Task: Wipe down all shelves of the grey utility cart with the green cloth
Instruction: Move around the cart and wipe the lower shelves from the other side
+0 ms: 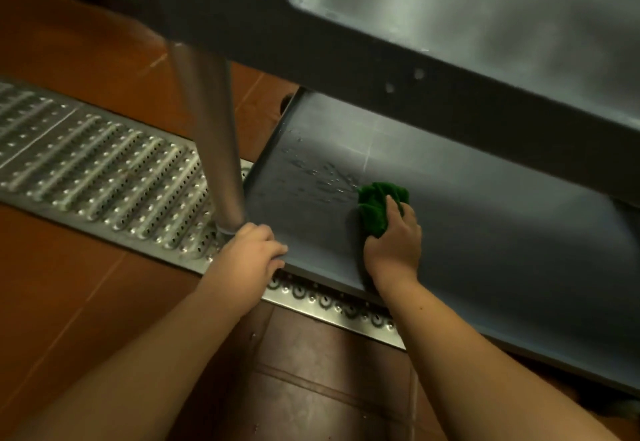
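The green cloth (377,206) lies bunched on the bottom shelf (485,232) of the grey cart, under the right hand (394,243), whose fingers curl over it and press it down. Just beyond and to the left of the cloth a patch of water droplets (318,180) sits on the shelf — the next stroke likely runs that way, toward the far left corner. The shelf's long axis stretches off to the right, where much of it lies unwiped as far as I can judge. The left hand (252,250) is well apart from the right, gripping the shelf's near left corner beside the metal post (211,128). Nothing stands on this shelf; the upper shelf (450,24) shows wet sheen — nothing else visible. A metal floor grate (104,170) runs beneath.
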Tool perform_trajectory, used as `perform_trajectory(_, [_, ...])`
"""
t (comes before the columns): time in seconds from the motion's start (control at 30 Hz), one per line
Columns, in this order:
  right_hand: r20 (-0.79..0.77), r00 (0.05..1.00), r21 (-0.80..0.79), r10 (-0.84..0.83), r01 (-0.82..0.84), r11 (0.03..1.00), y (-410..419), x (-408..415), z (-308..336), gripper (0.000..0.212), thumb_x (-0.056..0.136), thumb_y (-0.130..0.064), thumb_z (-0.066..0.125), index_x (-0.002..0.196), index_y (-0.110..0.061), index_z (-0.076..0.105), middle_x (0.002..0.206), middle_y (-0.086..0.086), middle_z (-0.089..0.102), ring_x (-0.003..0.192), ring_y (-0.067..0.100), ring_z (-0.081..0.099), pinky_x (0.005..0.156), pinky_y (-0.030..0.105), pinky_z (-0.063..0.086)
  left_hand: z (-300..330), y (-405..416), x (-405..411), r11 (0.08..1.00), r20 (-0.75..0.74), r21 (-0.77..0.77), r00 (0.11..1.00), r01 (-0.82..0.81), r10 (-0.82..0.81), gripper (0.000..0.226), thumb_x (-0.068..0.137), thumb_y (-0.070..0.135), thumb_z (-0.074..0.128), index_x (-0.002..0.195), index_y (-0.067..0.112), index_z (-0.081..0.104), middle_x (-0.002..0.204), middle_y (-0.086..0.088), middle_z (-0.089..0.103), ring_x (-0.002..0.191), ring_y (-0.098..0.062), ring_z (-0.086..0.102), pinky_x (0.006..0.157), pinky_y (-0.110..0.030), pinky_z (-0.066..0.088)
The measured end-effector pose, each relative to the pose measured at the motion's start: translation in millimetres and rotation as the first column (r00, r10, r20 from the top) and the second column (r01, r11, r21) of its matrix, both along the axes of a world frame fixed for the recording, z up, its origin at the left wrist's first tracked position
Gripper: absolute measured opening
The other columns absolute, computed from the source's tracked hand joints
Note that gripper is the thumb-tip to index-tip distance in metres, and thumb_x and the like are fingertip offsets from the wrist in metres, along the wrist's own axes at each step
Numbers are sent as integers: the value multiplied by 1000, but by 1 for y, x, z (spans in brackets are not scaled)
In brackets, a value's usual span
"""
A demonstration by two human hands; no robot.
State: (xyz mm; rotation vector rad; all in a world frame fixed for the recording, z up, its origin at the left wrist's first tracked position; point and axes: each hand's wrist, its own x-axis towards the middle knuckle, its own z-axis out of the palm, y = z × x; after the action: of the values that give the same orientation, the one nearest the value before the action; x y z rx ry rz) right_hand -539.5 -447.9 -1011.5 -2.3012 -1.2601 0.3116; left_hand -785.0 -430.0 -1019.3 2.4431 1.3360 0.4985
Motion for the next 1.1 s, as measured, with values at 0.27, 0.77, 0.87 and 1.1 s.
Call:
perform_trajectory(0.27, [-77,993,-3,93,-93,996,17,-35,4,75,79,-5,59,147,-29,43,155,-1,34,140,26,36,117,36,31,-16,0,7,990,174,140,984,21,-45,12,63,0,79,66,11,75,60,-2,53,71,-10,34,61,-23,34])
perform_trajectory(0.77, [-184,693,72,697,-698,713,15,-83,0,53,86,-31,62,138,-38,55,150,-8,42,137,10,40,116,28,30,-13,-11,-2,1000,203,29,979,-1,-5,24,79,26,50,73,19,73,72,3,56,82,-14,48,67,-32,48])
perform_trajectory(0.87, [-28,620,-15,784,-785,619,18,-75,-3,62,83,-38,57,145,-40,45,153,-3,37,134,17,36,114,29,28,-14,-12,-3,999,225,32,974,-6,-1,21,80,26,54,76,21,74,72,4,57,82,-12,45,68,-30,47])
perform_trajectory(1.1, [191,773,-3,605,-616,788,62,-80,-3,75,82,-1,66,147,-30,44,150,2,41,131,28,39,111,37,35,-15,-9,-1,999,201,31,980,-15,9,8,74,11,71,76,18,76,69,3,57,76,-16,53,65,-31,51])
